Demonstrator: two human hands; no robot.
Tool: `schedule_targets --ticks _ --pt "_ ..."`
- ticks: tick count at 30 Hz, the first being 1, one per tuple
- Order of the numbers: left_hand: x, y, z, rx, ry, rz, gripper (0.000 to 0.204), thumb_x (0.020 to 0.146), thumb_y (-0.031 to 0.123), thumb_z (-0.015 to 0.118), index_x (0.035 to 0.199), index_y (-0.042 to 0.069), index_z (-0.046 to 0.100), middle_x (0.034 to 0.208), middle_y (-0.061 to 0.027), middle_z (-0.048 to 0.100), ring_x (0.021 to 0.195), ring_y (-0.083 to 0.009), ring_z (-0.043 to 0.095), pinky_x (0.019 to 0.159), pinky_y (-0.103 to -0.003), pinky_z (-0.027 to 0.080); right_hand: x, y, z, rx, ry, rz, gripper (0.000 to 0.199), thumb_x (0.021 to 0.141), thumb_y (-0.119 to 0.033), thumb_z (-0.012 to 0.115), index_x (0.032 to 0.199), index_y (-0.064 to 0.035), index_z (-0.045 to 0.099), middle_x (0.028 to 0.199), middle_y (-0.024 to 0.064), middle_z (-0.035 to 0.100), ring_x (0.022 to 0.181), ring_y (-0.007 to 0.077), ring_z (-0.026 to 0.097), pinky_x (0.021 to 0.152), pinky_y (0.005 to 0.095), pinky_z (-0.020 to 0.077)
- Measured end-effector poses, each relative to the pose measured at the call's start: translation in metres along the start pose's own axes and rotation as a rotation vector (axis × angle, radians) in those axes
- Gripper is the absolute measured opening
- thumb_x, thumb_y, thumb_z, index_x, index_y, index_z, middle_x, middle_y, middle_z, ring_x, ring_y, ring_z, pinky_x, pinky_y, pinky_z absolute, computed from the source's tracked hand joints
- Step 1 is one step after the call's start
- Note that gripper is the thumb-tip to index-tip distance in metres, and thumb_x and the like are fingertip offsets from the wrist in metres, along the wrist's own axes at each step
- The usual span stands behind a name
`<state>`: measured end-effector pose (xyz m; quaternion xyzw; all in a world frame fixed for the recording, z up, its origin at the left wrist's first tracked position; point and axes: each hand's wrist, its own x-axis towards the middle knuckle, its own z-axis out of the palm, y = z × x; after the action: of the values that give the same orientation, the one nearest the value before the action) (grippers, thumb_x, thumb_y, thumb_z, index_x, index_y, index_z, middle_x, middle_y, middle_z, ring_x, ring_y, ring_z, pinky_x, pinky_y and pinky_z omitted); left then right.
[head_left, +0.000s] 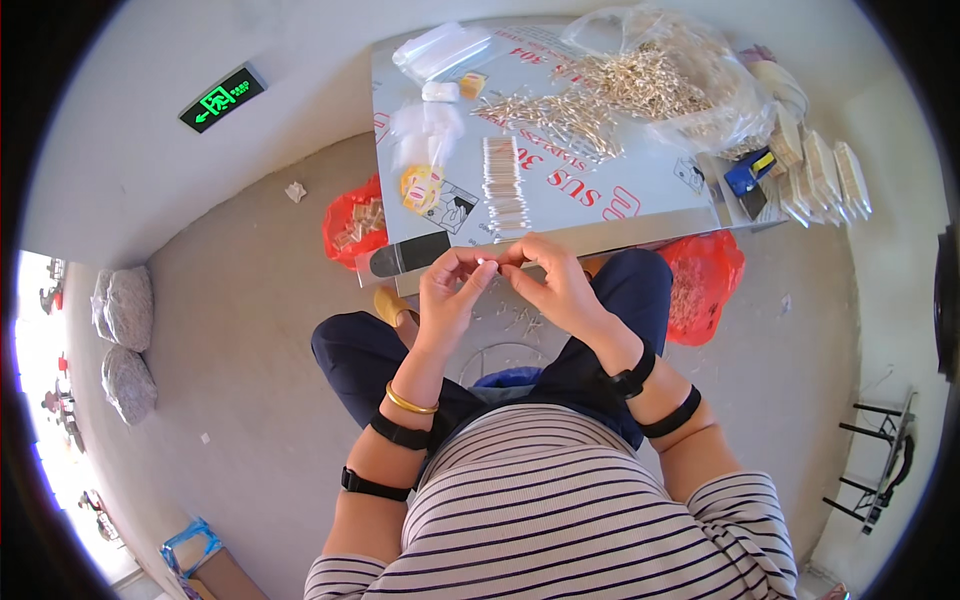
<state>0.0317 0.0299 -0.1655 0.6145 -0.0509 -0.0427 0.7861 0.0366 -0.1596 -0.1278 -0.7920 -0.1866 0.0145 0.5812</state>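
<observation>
Just off the near edge of the metal-topped table (640, 215), my two hands meet with fingertips pinched together. A small white tip, looking like a cotton swab (482, 262), shows between the thumb and finger of my left hand (452, 292). My right hand (556, 290) is closed right beside it; what its fingertips hold is hidden. Beyond them, a neat column of cotton swabs (503, 180) lies side by side on the tabletop. Farther back, loose cotton swabs (565, 115) spill from a large clear plastic bag (725, 95).
Clear plastic sleeves (440, 52) and yellow-printed packets (421, 187) lie at the table's left. Filled swab packs (822, 172) stand at the right beside a blue-and-yellow object (750, 173). Red bags (357, 220) flank the table. Stuffed sacks (125, 307) sit by the left wall.
</observation>
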Motion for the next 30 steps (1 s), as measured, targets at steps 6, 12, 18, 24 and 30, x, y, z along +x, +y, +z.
schedule_targets --ticks 6,12,18,24,30 --pt "-0.003 -0.004 -0.004 -0.066 -0.026 -0.029 0.014 0.099 0.012 0.073 0.107 0.001 0.072 0.097 -0.0014 0.073 0.090 -0.0056 0.063 0.084 -0.022 0.049 -0.004 0.017 -0.007 0.306 -0.181 0.323 0.017 0.103 -0.013 0.066 0.112 0.0000 0.071 0.101 -0.0005 0.070 0.094 0.0063 0.061 0.086 0.0254 0.0497" --pt "0.004 -0.025 -0.005 -0.031 0.034 -0.020 0.011 0.098 0.013 0.075 0.100 0.004 0.069 0.091 0.0018 0.070 0.085 -0.0040 0.060 0.082 -0.021 0.047 -0.002 0.048 -0.001 0.383 -0.156 0.451 0.021 0.102 -0.015 0.069 0.115 0.0013 0.071 0.103 -0.0007 0.070 0.094 0.0063 0.063 0.086 0.0232 0.0504" --pt "0.017 -0.054 -0.020 0.031 0.107 -0.103 0.022 0.096 0.016 0.078 0.086 0.008 0.060 0.082 0.0067 0.060 0.076 -0.0020 0.050 0.072 -0.020 0.042 0.004 0.069 0.005 0.282 -0.183 0.479 0.019 0.099 -0.016 0.072 0.109 -0.0001 0.072 0.098 0.0007 0.072 0.093 0.0078 0.064 0.085 0.0248 0.0509" --pt "0.032 -0.084 -0.026 0.099 0.130 -0.214 0.025 0.095 0.023 0.080 0.092 0.006 0.063 0.083 0.0045 0.057 0.076 -0.0031 0.050 0.070 -0.021 0.042 0.011 0.106 0.014 0.167 -0.151 0.446 0.020 0.096 -0.020 0.075 0.106 -0.0027 0.074 0.096 0.0034 0.074 0.089 0.0119 0.066 0.082 0.0287 0.0511" --pt "0.039 -0.116 -0.039 0.400 0.074 -0.397 0.046 0.090 0.035 0.083 0.113 -0.001 0.067 0.094 -0.0047 0.064 0.078 -0.0116 0.060 0.074 -0.028 0.053 0.033 0.174 0.005 -0.579 0.096 0.157 0.005 0.084 -0.011 0.074 0.088 -0.0099 0.071 0.090 0.0071 0.063 0.091 0.0297 0.061 0.082 0.0432 0.0478"
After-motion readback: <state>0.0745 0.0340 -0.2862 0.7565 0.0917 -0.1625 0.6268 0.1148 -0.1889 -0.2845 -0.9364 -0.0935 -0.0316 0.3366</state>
